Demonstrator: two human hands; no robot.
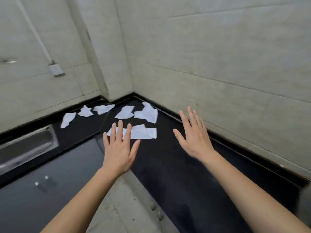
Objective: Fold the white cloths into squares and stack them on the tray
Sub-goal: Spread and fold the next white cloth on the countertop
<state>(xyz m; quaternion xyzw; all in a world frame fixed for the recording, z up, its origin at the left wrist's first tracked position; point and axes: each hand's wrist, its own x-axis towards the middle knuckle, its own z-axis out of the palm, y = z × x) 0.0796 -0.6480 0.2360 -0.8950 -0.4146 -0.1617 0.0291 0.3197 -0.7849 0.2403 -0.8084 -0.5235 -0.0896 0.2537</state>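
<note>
HANDS: left hand [119, 148] and right hand [193, 137] spread flat, holding nothing | CLOTH: nearest white cloth [141, 132] rumpled on black table [168, 165] at my left hand | RISK: creases I fail to flatten would skew the square; I cannot identify a tray.

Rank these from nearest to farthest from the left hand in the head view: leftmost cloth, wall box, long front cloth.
1. Long front cloth, at the fingertips of the left hand.
2. Leftmost cloth, off to the left.
3. Wall box, up on the left wall.
</note>
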